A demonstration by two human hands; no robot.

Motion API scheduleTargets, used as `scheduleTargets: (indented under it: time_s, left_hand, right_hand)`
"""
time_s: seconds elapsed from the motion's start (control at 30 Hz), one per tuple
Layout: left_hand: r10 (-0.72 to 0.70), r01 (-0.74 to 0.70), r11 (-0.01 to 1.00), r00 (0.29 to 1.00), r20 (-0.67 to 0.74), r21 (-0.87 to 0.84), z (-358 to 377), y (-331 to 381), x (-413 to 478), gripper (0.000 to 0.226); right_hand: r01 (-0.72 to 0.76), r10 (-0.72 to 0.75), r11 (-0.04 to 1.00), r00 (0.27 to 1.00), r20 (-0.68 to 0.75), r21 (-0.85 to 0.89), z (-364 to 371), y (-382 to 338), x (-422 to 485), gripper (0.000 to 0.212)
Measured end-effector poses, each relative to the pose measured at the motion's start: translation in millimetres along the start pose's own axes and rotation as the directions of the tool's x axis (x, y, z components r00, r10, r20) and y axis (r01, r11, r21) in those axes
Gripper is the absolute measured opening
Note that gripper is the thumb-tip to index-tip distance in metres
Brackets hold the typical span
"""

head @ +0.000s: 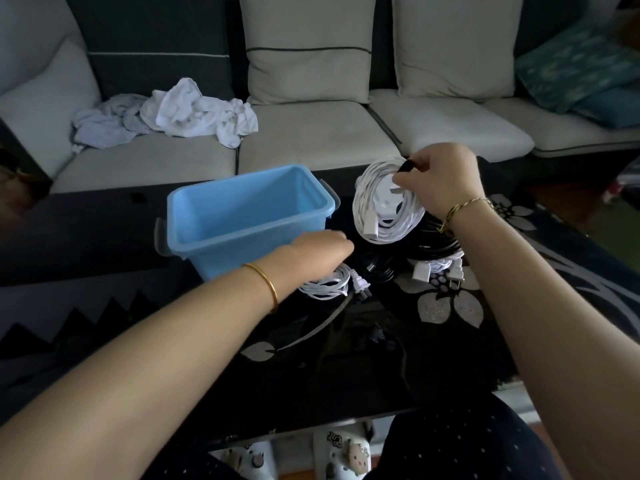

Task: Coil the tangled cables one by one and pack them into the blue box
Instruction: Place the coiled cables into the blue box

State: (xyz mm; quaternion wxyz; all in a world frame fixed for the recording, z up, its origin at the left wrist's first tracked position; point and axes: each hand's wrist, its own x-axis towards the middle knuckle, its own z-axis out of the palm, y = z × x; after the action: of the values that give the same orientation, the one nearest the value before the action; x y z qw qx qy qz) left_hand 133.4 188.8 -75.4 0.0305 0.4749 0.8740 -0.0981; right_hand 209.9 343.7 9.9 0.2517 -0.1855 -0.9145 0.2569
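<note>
The blue box (194,220) stands on the dark glass table, and nothing shows inside it. My right hand (440,181) holds a large white coiled cable (384,206) upright just right of the box, pinching it at the top together with a black strap. My left hand (311,251) reaches down over a small white coiled cable (327,284) with a two-pin plug, beside the box's near right corner; its fingertips are hidden. A black coiled cable (375,266) lies between the coils. Another black-and-white bundle (434,261) lies under my right wrist.
The table (450,306) has a grey flower pattern and a near edge by my knees. Behind it runs a sofa with cushions and a heap of white cloth (180,112).
</note>
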Motion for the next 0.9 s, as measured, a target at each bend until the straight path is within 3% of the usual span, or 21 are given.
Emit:
scheduleTargets:
  time_s: [0.1, 0.33, 0.7, 0.9]
  left_hand:
    - [0.016, -0.021, 0.997, 0.998, 0.065, 0.075, 14.1, 8.2, 7.2, 0.018]
    - [-0.058, 0.073, 0.992, 0.988, 0.143, -0.104, 10.9, 1.0, 7.0, 0.014]
    - [-0.168, 0.181, 0.978, 0.977, 0.131, -0.098, 27.9, -10.6, -3.2, 0.013]
    - [-0.187, 0.205, 0.956, 0.977, 0.101, -0.211, 34.3, -18.5, -7.8, 0.021]
  right_hand:
    - [0.029, -0.029, 1.000, 0.999, -0.013, -0.004, 5.3, -0.6, 3.3, 0.022]
    - [0.065, -0.062, 0.996, 0.997, -0.048, 0.058, 15.7, -11.6, 3.1, 0.020]
    - [0.104, -0.103, 0.993, 0.994, -0.024, 0.050, 20.6, -27.1, -6.9, 0.023]
    - [0.111, -0.110, 0.992, 0.994, -0.016, 0.063, 23.9, -29.7, -8.8, 0.024]
